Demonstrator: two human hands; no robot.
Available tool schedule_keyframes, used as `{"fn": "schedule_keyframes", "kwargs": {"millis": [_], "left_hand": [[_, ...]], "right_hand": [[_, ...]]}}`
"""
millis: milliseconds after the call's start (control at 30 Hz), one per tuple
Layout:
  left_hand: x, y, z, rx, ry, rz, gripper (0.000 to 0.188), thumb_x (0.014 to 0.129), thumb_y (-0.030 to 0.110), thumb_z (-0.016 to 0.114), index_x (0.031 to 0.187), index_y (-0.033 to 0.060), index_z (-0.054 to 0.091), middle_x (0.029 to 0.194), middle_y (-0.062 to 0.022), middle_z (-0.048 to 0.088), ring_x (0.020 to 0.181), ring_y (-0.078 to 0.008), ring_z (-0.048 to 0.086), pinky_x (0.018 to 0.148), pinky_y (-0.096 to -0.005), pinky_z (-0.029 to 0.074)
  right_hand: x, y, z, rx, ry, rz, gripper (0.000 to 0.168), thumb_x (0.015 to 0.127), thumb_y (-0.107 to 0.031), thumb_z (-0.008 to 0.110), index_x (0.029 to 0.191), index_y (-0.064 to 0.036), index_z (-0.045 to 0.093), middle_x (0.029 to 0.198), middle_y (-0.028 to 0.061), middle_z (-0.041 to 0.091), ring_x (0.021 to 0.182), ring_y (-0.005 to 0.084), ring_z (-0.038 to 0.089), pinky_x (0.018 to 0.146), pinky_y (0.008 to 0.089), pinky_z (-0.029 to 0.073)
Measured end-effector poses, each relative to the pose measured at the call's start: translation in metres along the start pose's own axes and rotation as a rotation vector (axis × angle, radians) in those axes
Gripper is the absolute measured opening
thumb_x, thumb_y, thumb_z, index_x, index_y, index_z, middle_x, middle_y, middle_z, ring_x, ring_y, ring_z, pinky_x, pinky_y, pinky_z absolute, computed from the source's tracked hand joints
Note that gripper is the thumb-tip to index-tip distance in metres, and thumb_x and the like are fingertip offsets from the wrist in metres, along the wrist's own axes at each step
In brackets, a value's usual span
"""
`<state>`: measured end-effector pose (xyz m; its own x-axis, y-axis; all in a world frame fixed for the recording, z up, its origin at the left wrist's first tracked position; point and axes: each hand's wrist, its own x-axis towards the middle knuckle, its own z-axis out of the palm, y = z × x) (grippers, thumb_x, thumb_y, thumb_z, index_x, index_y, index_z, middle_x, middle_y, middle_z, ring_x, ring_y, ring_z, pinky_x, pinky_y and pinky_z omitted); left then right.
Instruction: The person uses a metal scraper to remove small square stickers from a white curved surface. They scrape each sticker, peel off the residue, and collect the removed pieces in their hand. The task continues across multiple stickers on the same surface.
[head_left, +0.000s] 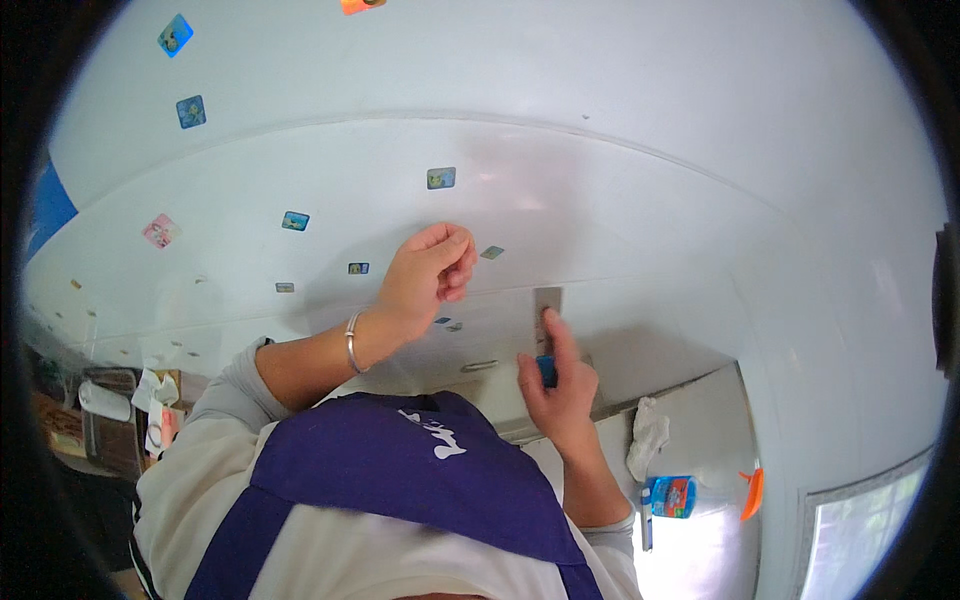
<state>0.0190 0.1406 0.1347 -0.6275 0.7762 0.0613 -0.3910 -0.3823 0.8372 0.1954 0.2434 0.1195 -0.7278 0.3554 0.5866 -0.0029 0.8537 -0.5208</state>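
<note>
My left hand (431, 277), with a silver bracelet at the wrist, is raised before a white wall panel (637, 217), its fingers curled inward; whether it pinches anything small I cannot tell. Just right of its fingers is a small sticker (492, 253), and a larger sticker (440, 178) is above it. My right hand (562, 390) grips the blue handle of a metal scraper (548, 300), its forefinger laid along the blade. The blade is against or close to the panel; contact is unclear.
More stickers (295, 220) dot the panel on the left. At lower right lie a white cloth (649, 439), a bottle of blue liquid (673, 496) and an orange object (752, 495), near a window (862, 532). A tissue roll (105, 400) is among items at lower left.
</note>
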Motion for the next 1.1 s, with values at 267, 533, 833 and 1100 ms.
{"fn": "schedule_keyframes", "kwargs": {"millis": [267,533,833,1100], "left_hand": [[-0.032,-0.006,-0.028,-0.147,-0.149,-0.337,0.029,0.083,0.023,0.046,0.059,0.0119,0.034,0.055,0.0022,0.034,0.046,-0.0077,0.03,0.04,-0.0221,0.024],[-0.059,0.011,-0.06,-0.026,0.089,-0.289,0.031,0.083,0.025,0.047,0.058,0.0106,0.036,0.053,0.0016,0.034,0.044,-0.0073,0.028,0.039,-0.0222,0.022],[-0.058,0.011,-0.065,0.016,0.031,-0.271,0.019,0.085,0.018,0.049,0.07,0.0068,0.046,0.061,-0.0014,0.043,0.049,-0.0089,0.034,0.043,-0.0224,0.028],[-0.047,0.008,-0.058,-0.014,-0.088,-0.294,0.011,0.085,0.011,0.051,0.091,0.0037,0.057,0.078,-0.0035,0.055,0.06,-0.0087,0.045,0.051,-0.0217,0.036]], "right_hand": [[0.085,-0.015,0.017,0.253,0.336,0.122,0.047,0.085,-0.007,0.052,0.129,-0.001,0.039,0.106,0.0179,0.06,0.079,0.0192,0.061,0.068,0.0279,0.048],[0.141,-0.013,0.044,0.3,0.403,0.075,0.046,0.087,-0.011,0.048,0.13,-0.001,0.037,0.107,0.0177,0.06,0.071,0.017,0.061,0.063,0.0263,0.047],[0.15,0.001,0.063,0.265,0.574,-0.088,0.047,0.087,-0.009,0.048,0.133,-0.002,0.037,0.086,0.0025,0.06,0.056,0.0054,0.041,0.054,0.02,0.039],[0.129,0.004,0.06,0.068,0.49,-0.321,0.048,0.084,-0.007,0.049,0.13,0.0,0.037,0.095,0.0186,0.062,0.065,0.0293,0.061,0.056,0.0334,0.048]]}}
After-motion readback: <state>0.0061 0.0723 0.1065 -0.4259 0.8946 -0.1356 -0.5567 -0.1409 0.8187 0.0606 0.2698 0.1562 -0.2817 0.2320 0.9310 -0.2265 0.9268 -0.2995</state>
